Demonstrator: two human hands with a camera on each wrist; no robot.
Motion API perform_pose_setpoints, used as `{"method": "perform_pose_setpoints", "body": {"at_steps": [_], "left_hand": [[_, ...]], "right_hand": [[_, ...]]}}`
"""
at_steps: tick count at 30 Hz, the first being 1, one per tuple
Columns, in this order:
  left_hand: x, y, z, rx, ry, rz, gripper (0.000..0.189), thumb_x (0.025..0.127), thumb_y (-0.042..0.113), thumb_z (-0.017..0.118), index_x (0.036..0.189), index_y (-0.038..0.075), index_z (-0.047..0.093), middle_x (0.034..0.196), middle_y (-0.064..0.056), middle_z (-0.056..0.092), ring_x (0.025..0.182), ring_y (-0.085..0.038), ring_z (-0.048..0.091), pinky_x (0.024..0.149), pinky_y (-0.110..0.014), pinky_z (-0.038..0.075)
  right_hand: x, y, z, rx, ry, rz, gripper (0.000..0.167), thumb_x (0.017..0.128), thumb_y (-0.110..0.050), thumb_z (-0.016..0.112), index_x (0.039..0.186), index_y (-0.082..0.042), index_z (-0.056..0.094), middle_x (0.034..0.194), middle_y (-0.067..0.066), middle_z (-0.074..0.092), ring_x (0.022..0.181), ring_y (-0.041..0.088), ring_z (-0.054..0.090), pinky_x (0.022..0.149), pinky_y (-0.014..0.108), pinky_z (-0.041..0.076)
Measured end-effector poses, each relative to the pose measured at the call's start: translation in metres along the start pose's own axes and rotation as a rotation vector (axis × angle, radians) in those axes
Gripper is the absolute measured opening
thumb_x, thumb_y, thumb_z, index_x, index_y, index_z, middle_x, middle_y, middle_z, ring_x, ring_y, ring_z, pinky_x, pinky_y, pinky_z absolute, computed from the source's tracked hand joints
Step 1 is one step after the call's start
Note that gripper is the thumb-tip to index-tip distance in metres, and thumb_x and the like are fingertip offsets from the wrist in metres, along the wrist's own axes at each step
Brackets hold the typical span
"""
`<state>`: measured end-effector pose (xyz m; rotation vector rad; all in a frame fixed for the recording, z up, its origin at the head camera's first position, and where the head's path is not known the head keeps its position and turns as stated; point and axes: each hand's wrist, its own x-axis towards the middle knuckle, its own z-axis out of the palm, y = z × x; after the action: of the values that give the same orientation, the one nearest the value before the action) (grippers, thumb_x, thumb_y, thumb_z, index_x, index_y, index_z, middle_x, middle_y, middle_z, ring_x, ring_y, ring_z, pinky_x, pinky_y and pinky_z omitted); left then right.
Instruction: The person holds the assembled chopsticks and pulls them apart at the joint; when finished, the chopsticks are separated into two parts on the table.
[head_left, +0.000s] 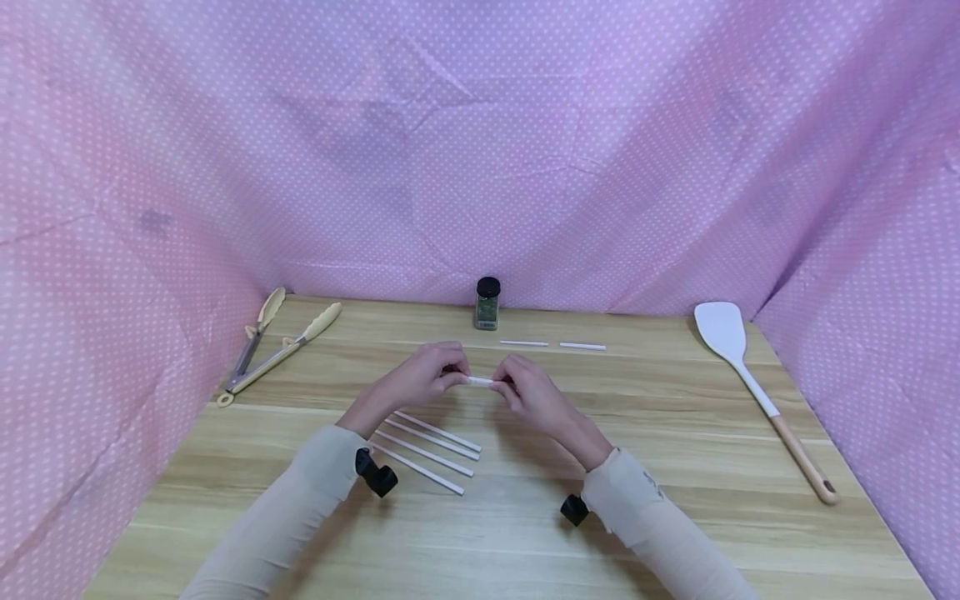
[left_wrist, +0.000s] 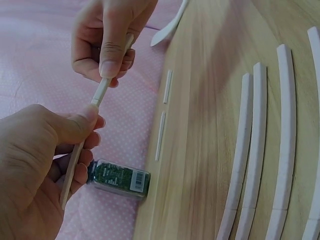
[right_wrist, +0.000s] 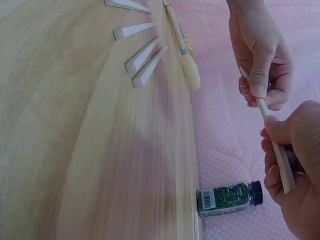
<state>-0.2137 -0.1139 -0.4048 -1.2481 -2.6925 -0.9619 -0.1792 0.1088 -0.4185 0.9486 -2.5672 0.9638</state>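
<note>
Both hands hold one thin white stick (head_left: pixel 480 381) above the middle of the table, a short stretch of it showing between them. My left hand (head_left: pixel 431 372) pinches it between thumb and curled fingers on the left; my right hand (head_left: pixel 534 396) does the same on the right. In the left wrist view a fine line crosses the stick (left_wrist: pixel 101 91) between the two thumbs. Its right end (right_wrist: pixel 286 177) sticks out along the right palm in the right wrist view. Several longer white sticks (head_left: pixel 427 448) lie side by side below my left hand, with fine crosswise lines on them.
Two short white pieces, one left (head_left: pixel 524 342) and one right (head_left: pixel 582 346), lie end to end behind the hands. Near them stands a black-capped jar of green flakes (head_left: pixel 487 307). Tongs (head_left: pixel 273 367) lie spread at left, a white spatula (head_left: pixel 723 333) at right. Pink dotted cloth (head_left: pixel 480 167) surrounds the table.
</note>
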Motion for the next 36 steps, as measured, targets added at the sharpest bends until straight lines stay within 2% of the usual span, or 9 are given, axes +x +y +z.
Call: {"method": "perform_pose_setpoints", "body": {"at_steps": [16, 22, 30, 36], "left_hand": [[0.002, 0.003, -0.002, -0.036, 0.014, -0.036, 0.008, 0.089, 0.014, 0.067, 0.082, 0.015, 0.063, 0.079, 0.006, 0.055, 0.068, -0.006, 0.048, 0.060, -0.021, 0.043], [0.002, 0.003, -0.002, -0.063, 0.008, -0.064, 0.009, 0.089, 0.013, 0.067, 0.081, 0.015, 0.063, 0.077, 0.005, 0.054, 0.068, -0.006, 0.049, 0.060, -0.020, 0.043], [0.002, 0.005, -0.004, -0.068, 0.014, -0.043, 0.010, 0.089, 0.012, 0.067, 0.080, 0.013, 0.063, 0.075, 0.004, 0.053, 0.067, -0.006, 0.049, 0.059, -0.021, 0.043], [0.002, 0.008, -0.006, -0.071, 0.026, -0.058, 0.010, 0.088, 0.011, 0.067, 0.079, 0.012, 0.063, 0.075, 0.003, 0.053, 0.067, -0.006, 0.048, 0.058, -0.020, 0.042]], "right_hand": [[-0.002, -0.001, -0.007, 0.007, 0.015, 0.009, 0.008, 0.090, -0.008, 0.065, 0.085, -0.008, 0.059, 0.083, 0.001, 0.058, 0.074, 0.010, 0.050, 0.065, 0.024, 0.045], [-0.002, 0.000, -0.008, 0.009, -0.007, 0.025, 0.008, 0.090, -0.009, 0.065, 0.085, -0.009, 0.059, 0.083, 0.000, 0.057, 0.073, 0.009, 0.048, 0.064, 0.023, 0.044], [-0.002, 0.000, -0.011, 0.012, -0.011, 0.011, 0.009, 0.090, -0.009, 0.064, 0.084, -0.008, 0.059, 0.081, 0.001, 0.057, 0.072, 0.010, 0.049, 0.064, 0.024, 0.044], [-0.002, -0.001, -0.011, -0.003, 0.000, 0.014, 0.007, 0.090, -0.007, 0.064, 0.085, -0.008, 0.059, 0.082, 0.001, 0.057, 0.073, 0.010, 0.050, 0.064, 0.025, 0.045]]}}
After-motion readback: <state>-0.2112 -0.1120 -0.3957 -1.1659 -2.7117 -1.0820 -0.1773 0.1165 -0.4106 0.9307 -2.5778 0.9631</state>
